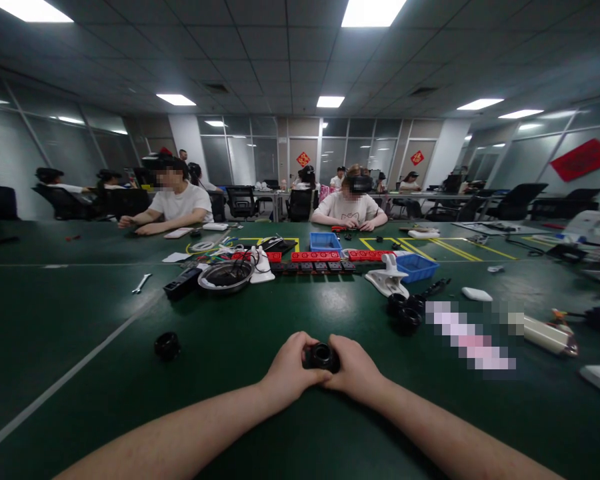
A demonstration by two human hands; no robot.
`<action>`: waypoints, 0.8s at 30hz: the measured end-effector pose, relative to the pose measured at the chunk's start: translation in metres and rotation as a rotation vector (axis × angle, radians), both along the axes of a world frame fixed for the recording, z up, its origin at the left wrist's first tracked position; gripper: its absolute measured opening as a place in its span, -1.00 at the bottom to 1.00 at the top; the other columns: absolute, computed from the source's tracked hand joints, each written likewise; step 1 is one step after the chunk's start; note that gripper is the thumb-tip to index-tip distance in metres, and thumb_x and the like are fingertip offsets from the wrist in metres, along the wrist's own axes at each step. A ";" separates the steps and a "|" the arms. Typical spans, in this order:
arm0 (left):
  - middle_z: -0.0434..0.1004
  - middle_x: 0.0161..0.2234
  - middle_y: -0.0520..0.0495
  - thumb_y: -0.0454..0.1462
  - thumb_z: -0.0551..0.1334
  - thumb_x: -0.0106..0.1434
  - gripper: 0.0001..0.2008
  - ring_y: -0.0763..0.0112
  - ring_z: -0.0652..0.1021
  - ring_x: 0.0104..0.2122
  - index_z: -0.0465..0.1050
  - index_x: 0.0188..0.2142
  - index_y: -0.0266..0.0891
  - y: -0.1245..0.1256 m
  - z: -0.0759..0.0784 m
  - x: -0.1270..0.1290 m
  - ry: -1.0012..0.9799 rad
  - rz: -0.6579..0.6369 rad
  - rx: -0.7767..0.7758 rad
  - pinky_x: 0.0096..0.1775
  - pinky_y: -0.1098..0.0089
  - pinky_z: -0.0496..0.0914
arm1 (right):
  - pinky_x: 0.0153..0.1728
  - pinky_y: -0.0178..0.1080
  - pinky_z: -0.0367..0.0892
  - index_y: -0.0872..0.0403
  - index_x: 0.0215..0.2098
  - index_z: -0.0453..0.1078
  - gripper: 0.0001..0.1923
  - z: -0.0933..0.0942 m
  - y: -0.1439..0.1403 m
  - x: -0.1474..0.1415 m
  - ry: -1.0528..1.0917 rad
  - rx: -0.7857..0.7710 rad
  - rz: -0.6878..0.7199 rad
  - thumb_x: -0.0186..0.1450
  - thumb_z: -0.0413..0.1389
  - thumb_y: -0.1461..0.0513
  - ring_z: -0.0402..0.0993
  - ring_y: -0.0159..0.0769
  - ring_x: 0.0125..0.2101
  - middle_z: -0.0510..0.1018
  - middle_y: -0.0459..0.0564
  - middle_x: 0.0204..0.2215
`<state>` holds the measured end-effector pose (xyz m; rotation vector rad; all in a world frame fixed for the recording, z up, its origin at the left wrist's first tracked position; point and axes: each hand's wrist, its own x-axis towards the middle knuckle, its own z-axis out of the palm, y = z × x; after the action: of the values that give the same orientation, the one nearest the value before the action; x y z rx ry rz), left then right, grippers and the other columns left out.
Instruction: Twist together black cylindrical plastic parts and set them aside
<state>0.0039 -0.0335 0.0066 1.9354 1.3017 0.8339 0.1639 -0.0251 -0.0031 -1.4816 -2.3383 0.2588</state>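
Left hand (293, 369) and right hand (354, 369) both clamped around black ring-shaped part (323, 357). Similar black part (167, 346) lies apart, leftward.

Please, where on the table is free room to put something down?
Free table: between the left hand and the lone black ring; between that ring and the wrench; between the right hand and the black sockets.
Crowded: around those sockets and the bowl, and at the black parts by the white clip.
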 end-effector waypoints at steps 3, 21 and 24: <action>0.26 -0.38 0.03 -0.26 0.33 -0.19 -0.62 0.42 0.30 -0.41 0.30 -0.33 -0.26 0.002 -0.002 0.000 -0.018 0.008 0.006 -0.38 0.45 0.21 | -0.47 -0.31 0.05 0.10 -0.48 0.19 -0.62 0.003 -0.004 -0.004 -0.041 0.030 -0.001 -0.07 0.14 -0.01 0.24 -0.31 -0.45 0.34 -0.07 -0.49; 0.30 -0.30 -0.01 -0.21 0.29 -0.07 -0.61 0.39 0.33 -0.35 0.33 -0.21 -0.21 0.007 0.006 -0.009 -0.001 -0.225 0.076 -0.34 0.45 0.24 | -0.25 -0.25 0.17 0.10 -0.28 0.33 -0.73 0.024 0.007 0.024 0.183 -0.264 0.399 0.06 0.13 0.16 0.26 -0.26 -0.27 0.36 -0.07 -0.35; 0.30 -0.30 -0.01 -0.21 0.29 -0.08 -0.61 0.39 0.33 -0.34 0.33 -0.22 -0.21 0.006 0.006 -0.009 -0.011 -0.215 0.072 -0.34 0.44 0.23 | -0.25 -0.26 0.17 0.11 -0.31 0.32 -0.76 0.024 0.008 0.024 0.191 -0.268 0.403 0.05 0.13 0.18 0.26 -0.27 -0.28 0.36 -0.06 -0.35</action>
<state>-0.0050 -0.0273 0.0123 2.0803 1.0473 0.7911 0.1879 -0.0175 0.0208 -1.0173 -2.4936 0.8079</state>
